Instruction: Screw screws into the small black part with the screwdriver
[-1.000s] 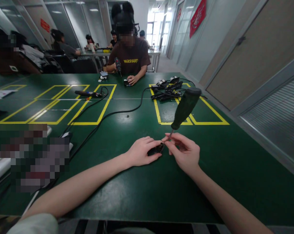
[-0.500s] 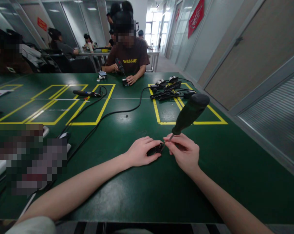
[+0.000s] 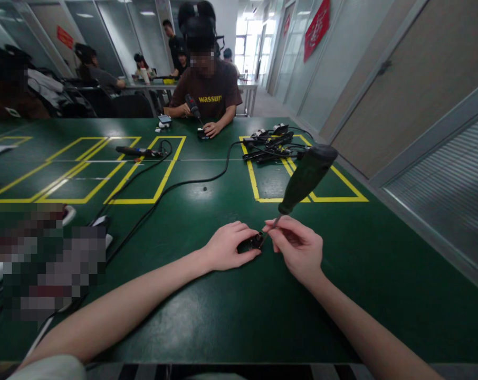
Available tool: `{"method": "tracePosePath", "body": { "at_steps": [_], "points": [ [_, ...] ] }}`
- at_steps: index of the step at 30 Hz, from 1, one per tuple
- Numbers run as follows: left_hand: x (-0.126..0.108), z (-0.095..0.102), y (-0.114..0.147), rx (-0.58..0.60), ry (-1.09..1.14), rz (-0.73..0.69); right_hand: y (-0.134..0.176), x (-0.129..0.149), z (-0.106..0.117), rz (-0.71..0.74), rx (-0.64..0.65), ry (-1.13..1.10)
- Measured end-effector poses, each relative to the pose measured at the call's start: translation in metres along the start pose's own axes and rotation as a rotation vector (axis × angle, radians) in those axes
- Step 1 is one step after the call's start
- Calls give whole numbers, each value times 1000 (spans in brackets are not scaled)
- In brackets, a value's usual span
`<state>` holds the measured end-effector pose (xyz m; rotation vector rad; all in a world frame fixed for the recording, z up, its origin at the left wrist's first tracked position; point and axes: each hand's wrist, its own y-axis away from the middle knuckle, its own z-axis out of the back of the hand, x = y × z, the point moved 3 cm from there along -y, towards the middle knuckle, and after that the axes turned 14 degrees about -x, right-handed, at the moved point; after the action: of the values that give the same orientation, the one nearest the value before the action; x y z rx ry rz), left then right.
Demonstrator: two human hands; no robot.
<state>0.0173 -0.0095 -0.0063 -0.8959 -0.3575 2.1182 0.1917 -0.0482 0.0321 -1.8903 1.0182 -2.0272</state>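
My left hand [image 3: 233, 246] rests on the green table, its thumb and fingers closed around a small black part [image 3: 256, 240] whose exact kind I cannot make out. A round opening shows at the part's right end. Just to the right, my right hand [image 3: 298, 245] pinches the thin metal shaft of a screwdriver [image 3: 307, 177]. Its thick dark handle leans up and to the right, above the hand. The shaft points down toward the black part; whether the tip touches it I cannot tell.
Black cables and connectors [image 3: 268, 145] lie heaped at the back right. A dark-handled tool [image 3: 138, 151] with a cord lies at the back left. A black cable [image 3: 175, 184] crosses the table. Opposite, a co-worker [image 3: 207, 87] holds a power screwdriver [image 3: 192, 106]. Blurred items [image 3: 68, 264] sit at left.
The screwdriver handle has shifted slightly left and up in view. Both hands keep nearly the same place and grip; the whole view has moved a little.
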Motion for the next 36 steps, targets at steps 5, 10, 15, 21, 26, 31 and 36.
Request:
{"method": "tracePosePath", "body": {
  "at_steps": [5, 10, 15, 21, 26, 31, 36],
  "points": [
    [-2, 2, -1, 17, 3, -4, -1, -2, 2, -35, -36, 4],
    [-4, 3, -2, 17, -6, -6, 0, -4, 3, -79, -47, -18],
    [-3, 1, -1, 3, -33, -11, 1, -5, 0, -121, 39, -90],
    [-2, 0, -1, 16, -18, -15, 1, 0, -2, -66, 37, -107],
    [-3, 0, 0, 18, -25, 6, 0, 2, -3, -55, 48, -106],
    [-4, 2, -2, 23, -25, 7, 3, -4, 0, -100, 35, -98],
    [-6, 2, -3, 28, -16, 9, 3, -4, 3, -97, 18, -102]
  ]
}}
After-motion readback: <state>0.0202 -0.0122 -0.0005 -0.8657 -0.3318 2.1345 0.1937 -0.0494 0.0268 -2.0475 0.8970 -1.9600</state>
